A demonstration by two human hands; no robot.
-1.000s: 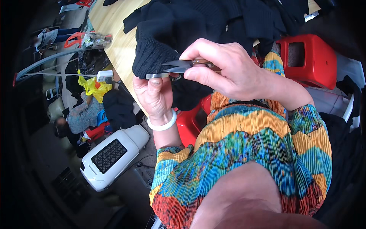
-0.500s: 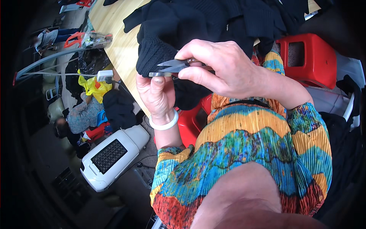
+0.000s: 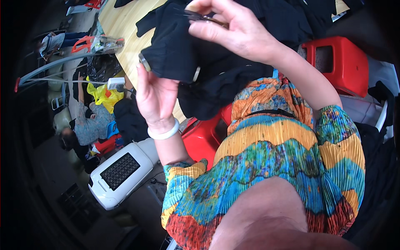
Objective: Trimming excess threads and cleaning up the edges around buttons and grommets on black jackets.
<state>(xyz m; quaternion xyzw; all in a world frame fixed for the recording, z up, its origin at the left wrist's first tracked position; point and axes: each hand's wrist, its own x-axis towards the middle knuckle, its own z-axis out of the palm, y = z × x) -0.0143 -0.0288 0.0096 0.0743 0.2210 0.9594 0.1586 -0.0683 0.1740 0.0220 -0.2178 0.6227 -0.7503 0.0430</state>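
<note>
We note the black garment (image 3: pixel 171 58) at the bench (image 3: pixel 121 25), its body-side edge against the nearer left hand (image 3: pixel 157 98), whose finger grip we cannot tell; the right hand (image 3: pixel 235 29) pinches dark snips (image 3: pixel 204 18), long axis pointing leftward, beyond that edge.

1 wide, head-worn fisheye view, near and downward over the hands (image 3: pixel 158 98) and table (image 3: pixel 127 27)
</note>
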